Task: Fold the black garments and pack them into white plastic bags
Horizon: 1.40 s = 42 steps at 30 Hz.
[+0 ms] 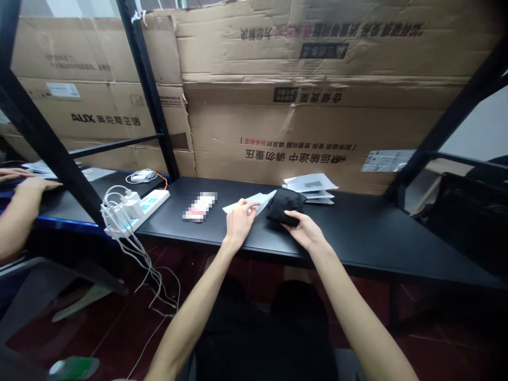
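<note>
So the left hand [239, 221] has its grip pinched on a thin white paper-like sheet [264, 200], while the right hand's [305, 230] grip is wrapped round a soft black fabric bundle [288, 203] just beside it, at the flat black table [369, 233], with a loose white paper-like stack [311, 182] right behind.

White cables [138, 251] hang from 1 power strip [150, 207].

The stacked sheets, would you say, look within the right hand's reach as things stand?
Probably, though not freely: the right hand holds the black bundle, which sits between it and the stacked sheets.
</note>
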{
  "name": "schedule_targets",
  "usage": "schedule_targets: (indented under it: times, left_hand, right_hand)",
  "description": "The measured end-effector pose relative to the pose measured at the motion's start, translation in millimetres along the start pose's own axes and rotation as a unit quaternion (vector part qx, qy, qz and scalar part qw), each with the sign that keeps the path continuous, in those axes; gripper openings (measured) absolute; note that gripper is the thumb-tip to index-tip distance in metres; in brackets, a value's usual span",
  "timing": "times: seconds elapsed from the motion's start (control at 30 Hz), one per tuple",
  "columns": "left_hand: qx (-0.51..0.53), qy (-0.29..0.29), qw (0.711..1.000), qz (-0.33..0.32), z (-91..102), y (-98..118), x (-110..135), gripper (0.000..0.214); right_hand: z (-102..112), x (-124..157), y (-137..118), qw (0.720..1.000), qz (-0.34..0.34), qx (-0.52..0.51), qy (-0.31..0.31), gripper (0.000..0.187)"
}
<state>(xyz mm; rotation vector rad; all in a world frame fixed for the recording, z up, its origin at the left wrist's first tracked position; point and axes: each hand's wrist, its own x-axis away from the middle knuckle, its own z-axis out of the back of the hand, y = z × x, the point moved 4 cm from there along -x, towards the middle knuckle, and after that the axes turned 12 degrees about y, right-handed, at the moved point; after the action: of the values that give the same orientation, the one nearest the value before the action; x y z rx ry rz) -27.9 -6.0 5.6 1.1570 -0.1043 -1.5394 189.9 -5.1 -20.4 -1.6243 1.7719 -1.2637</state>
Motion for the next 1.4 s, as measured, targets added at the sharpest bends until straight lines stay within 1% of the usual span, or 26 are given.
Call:
schedule_targets:
  times: [0.1, 0.17, 0.23, 0.37, 0.47, 0.57, 0.77, 0.87, 0.93, 1.0, 1.13, 1.3, 1.4]
  left_hand:
    - [-0.052, 0.046, 0.997, -0.026, 6.3, 1.9, -5.2, 0.030]
    - [-0.076, 0.055, 0.995, -0.037, 7.0, 2.7, -7.1, 0.030]
    - [-0.077, 0.058, 0.995, -0.031, 6.3, 2.3, -7.7, 0.030]
    - [-0.047, 0.054, 0.997, -0.004, 2.7, 2.6, -5.2, 0.026]
    - [-0.015, 0.040, 0.999, -0.009, -1.6, 6.3, -1.2, 0.024]
    - [0.026, 0.038, 0.999, -0.006, -4.7, 8.2, 1.4, 0.022]
    - [0.085, 0.086, 0.992, 0.042, -4.1, 2.3, -2.6, 0.015]
    - [0.096, 0.111, 0.989, 0.032, -2.4, 3.3, -3.1, 0.015]
    - [0.103, 0.110, 0.989, 0.015, -2.8, 5.3, -1.2, 0.015]
    - [0.110, 0.096, 0.989, 0.003, -4.5, 6.4, 1.7, 0.016]
    - [0.137, 0.083, 0.987, -0.018, -6.6, 6.7, 6.3, 0.016]
    - [0.128, 0.068, 0.989, -0.032, -5.4, 6.9, 8.3, 0.016]
    - [0.130, 0.072, 0.988, -0.034, -5.2, 5.8, 7.8, 0.016]
  right_hand:
    - [2.2, 9.7, -4.7, 0.999, -0.028, -0.016, -0.007, 0.027]
    - [1.2, 15.0, -6.7, 0.999, -0.043, -0.028, -0.012, 0.025]
    - [-1.2, 18.8, -7.3, 0.997, -0.056, -0.040, -0.021, 0.023]
    - [-7.5, 21.8, -3.4, 0.995, -0.080, -0.046, -0.029, 0.022]
    - [-14.5, 21.6, 3.5, 0.993, -0.103, -0.043, -0.042, 0.020]
    - [-20.3, 19.7, 10.1, 0.992, -0.112, -0.029, -0.047, 0.018]
    - [-22.2, 18.2, 13.4, 0.994, -0.097, 0.014, -0.057, 0.020]
    - [-23.6, 19.1, 14.0, 0.991, -0.094, 0.057, -0.070, 0.019]
    - [-25.8, 18.4, 15.0, 0.989, -0.088, 0.090, -0.075, 0.020]
    - [-27.7, 15.8, 16.5, 0.988, -0.088, 0.105, -0.069, 0.020]
    - [-29.5, 7.3, 19.3, 0.990, -0.104, 0.094, -0.032, 0.015]
    - [-30.4, -0.5, 19.8, 0.994, -0.101, 0.031, -0.007, 0.014]
    - [-30.0, -2.3, 19.8, 0.996, -0.093, -0.018, -0.003, 0.014]
